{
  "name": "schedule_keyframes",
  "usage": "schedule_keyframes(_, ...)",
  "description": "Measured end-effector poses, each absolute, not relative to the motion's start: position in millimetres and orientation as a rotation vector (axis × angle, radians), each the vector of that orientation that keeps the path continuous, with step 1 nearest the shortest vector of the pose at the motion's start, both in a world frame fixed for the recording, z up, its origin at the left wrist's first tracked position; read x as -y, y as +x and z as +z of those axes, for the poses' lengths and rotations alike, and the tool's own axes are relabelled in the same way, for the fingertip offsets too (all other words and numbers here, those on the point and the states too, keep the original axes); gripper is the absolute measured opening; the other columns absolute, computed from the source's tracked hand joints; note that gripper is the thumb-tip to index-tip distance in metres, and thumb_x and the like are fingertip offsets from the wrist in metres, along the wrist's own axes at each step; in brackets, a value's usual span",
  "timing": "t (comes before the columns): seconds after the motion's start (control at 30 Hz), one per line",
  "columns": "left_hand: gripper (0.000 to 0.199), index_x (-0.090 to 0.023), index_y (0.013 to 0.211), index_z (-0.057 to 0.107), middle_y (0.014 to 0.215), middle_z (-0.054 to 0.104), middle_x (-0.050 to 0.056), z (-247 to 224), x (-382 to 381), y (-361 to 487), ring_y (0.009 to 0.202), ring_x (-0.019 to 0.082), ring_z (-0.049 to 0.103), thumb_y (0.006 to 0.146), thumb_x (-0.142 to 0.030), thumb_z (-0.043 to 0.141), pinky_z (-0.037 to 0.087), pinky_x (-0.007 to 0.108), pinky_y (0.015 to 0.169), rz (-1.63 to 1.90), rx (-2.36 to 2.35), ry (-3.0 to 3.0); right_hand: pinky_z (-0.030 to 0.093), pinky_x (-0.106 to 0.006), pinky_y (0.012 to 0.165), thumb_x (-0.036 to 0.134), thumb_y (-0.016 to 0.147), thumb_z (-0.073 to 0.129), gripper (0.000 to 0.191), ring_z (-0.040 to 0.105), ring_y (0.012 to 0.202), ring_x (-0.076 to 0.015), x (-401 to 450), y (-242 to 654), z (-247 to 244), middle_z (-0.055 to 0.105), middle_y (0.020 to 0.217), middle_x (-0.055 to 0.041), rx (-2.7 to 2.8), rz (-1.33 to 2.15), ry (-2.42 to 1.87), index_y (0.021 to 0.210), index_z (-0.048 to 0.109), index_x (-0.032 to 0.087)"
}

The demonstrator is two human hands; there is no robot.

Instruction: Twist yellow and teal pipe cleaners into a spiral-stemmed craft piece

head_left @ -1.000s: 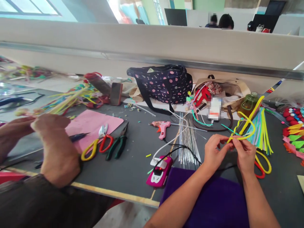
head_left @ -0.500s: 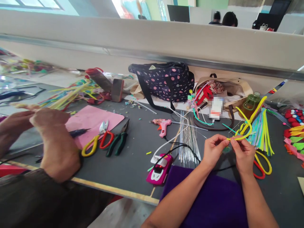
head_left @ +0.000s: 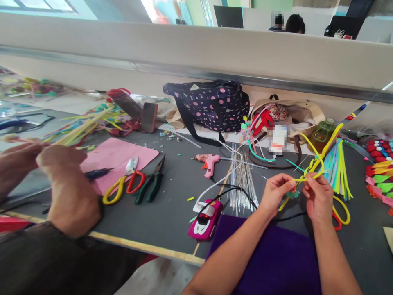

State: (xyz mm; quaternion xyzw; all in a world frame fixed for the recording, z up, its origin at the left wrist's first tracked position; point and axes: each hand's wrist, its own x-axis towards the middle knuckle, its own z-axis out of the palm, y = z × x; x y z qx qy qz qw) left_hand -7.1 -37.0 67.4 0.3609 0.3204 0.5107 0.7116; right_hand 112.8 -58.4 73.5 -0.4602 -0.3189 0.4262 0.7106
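A yellow pipe cleaner [head_left: 300, 179] stretches between my two hands and curls up past the right one. My left hand [head_left: 278, 191] pinches its end between thumb and fingertips. The fingers of my right hand [head_left: 318, 194] close on it a short way along. A small green piece [head_left: 294, 195] shows just below the fingers; whether it is held I cannot tell. Beyond my right hand lies a bundle of coloured pipe cleaners [head_left: 339, 170]. Scissors with yellow and red handles [head_left: 343, 209] lie partly hidden behind that hand. Purple fabric [head_left: 260, 254] is under my forearms.
Left of me are a glue gun [head_left: 211, 163], a magenta device [head_left: 205, 223] with cables and many thin wires [head_left: 244, 184]. Pliers [head_left: 152, 184] and other scissors [head_left: 125, 180] lie near a co-worker's arm [head_left: 67, 188]. Bags [head_left: 211, 108] stand against the partition.
My right hand has shifted slightly right along the yellow pipe cleaner, opening a wider gap between my hands. The green piece below shows more. The view has moved slightly.
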Motion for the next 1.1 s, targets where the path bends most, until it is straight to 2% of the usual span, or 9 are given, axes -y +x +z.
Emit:
schedule_keyframes(0.13, 0.031, -0.014, 0.070, 0.063, 0.060, 0.060, -0.001, 64.7, 35.4, -6.1, 0.053, 0.008, 0.053, 0.065, -0.038, 0.081, 0.045, 0.022, 0.056, 1.147, -0.731, 0.725, 0.032, -0.018, 0.039, 0.032, 0.072, 0.072, 0.019, 0.049, 0.051, -0.0072, 59.2, 120.4, 79.9, 0.065, 0.078, -0.0012, 0.608, 0.870, -0.957, 0.078, 0.059, 0.019)
schedule_keyframes(0.4, 0.029, -0.013, 0.070, 0.063, 0.058, 0.057, -0.002, 63.0, 31.6, -7.1, 0.049, 0.005, 0.050, 0.067, -0.036, 0.080, 0.041, 0.018, 0.051, 1.191, -0.771, 0.718, 0.031, -0.018, 0.037, 0.037, 0.077, 0.072, 0.021, 0.045, 0.043, -0.0064, 57.8, 128.6, 81.5, 0.060, 0.058, 0.0031, 0.611, 0.692, -0.984, 0.084, 0.065, 0.018)
schedule_keyframes(0.63, 0.030, -0.013, 0.070, 0.063, 0.057, 0.056, -0.003, 61.5, 24.0, -12.9, 0.047, 0.005, 0.049, 0.065, -0.037, 0.080, 0.038, 0.017, 0.048, 1.270, -0.806, 0.671, 0.037, -0.021, 0.042, 0.036, 0.072, 0.076, 0.018, 0.051, 0.049, -0.0089, 61.5, 144.8, 67.2, 0.069, 0.070, -0.0017, 0.933, 0.690, -1.197, 0.080, 0.073, 0.020)
schedule_keyframes(0.93, 0.029, -0.014, 0.070, 0.063, 0.059, 0.056, -0.002, 64.9, 19.2, -18.7, 0.050, 0.006, 0.047, 0.068, -0.039, 0.078, 0.038, 0.019, 0.051, 1.382, -0.846, 0.746, 0.044, -0.024, 0.055, 0.039, 0.080, 0.067, 0.019, 0.057, 0.062, -0.0141, 60.2, 156.2, 66.7, 0.067, 0.071, -0.0008, 1.478, 0.768, -1.376, 0.077, 0.072, 0.021)
schedule_keyframes(1.1, 0.028, -0.014, 0.070, 0.063, 0.056, 0.055, -0.003, 62.7, 22.0, -17.8, 0.050, 0.007, 0.045, 0.073, -0.040, 0.074, 0.035, 0.020, 0.051, 1.294, -0.834, 0.987, 0.046, -0.025, 0.052, 0.042, 0.081, 0.066, 0.023, 0.058, 0.057, -0.0135, 56.1, 155.9, 55.1, 0.069, 0.076, -0.0024, 1.418, 0.707, -1.430, 0.085, 0.072, 0.020)
